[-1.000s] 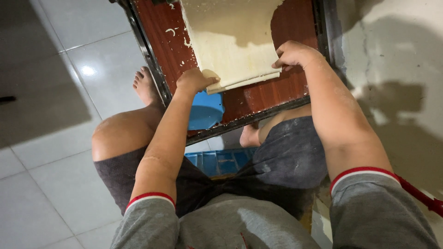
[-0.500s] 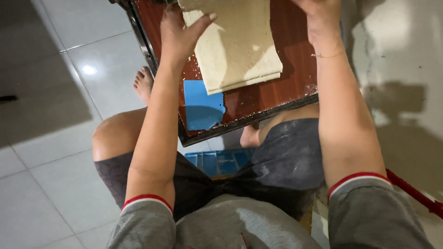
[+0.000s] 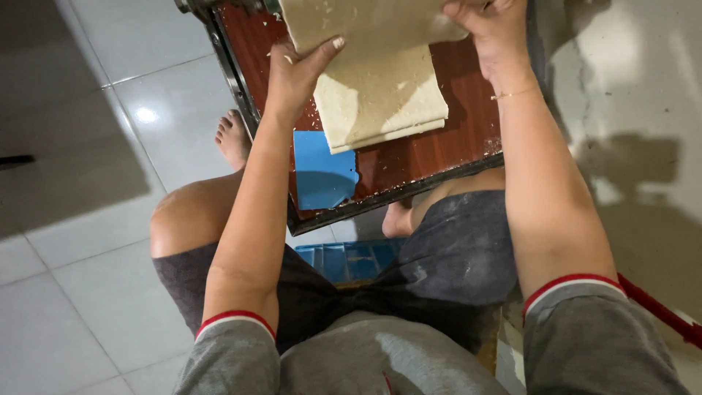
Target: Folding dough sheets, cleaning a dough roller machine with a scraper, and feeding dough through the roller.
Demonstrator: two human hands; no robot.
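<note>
Both hands grip the pale, floury sheet of dough (image 3: 365,22), left hand (image 3: 296,69) and right hand (image 3: 486,33) at its side edges, lifted above the folded dough stack (image 3: 380,99) on the reddish-brown wooden tabletop (image 3: 431,150); keeping the pull even and gentle should prevent tearing

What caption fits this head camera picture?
Both hands, left hand and right hand, lift a dough sheet above folded dough on a wooden board.
</note>
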